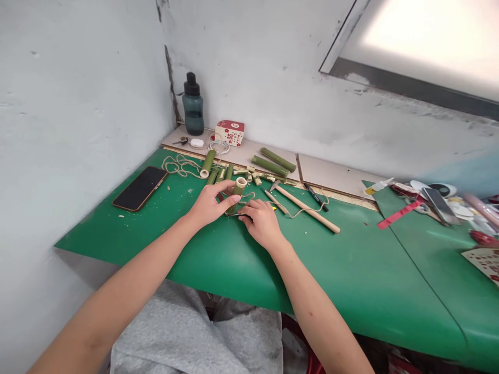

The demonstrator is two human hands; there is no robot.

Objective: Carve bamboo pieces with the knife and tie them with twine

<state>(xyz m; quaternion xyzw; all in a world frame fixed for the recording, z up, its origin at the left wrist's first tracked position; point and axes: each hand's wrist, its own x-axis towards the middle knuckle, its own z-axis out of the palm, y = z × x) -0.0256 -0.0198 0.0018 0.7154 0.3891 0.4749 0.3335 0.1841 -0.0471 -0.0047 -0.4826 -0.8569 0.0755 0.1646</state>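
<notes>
My left hand (209,205) is closed around a short green bamboo tube (235,199), which stands upright with its pale open end facing up. Close against its lower right side, my right hand (262,223) has its fingers curled down near the tabletop. A thin dark piece shows at those fingertips and a bit of yellow beyond the hand; I cannot make out what it grips. Thin twine (300,213) trails from near the tube to the right. Just beyond my right hand lies a hammer (307,209) with a wooden handle.
Cut bamboo pieces (273,165) and a twine coil (181,165) lie along the back of the green table (374,275). A phone (140,188) rests at left. A bottle (193,109) and red-white box (230,133) stand by the wall. A black marker (316,197) lies right; clutter fills the far right.
</notes>
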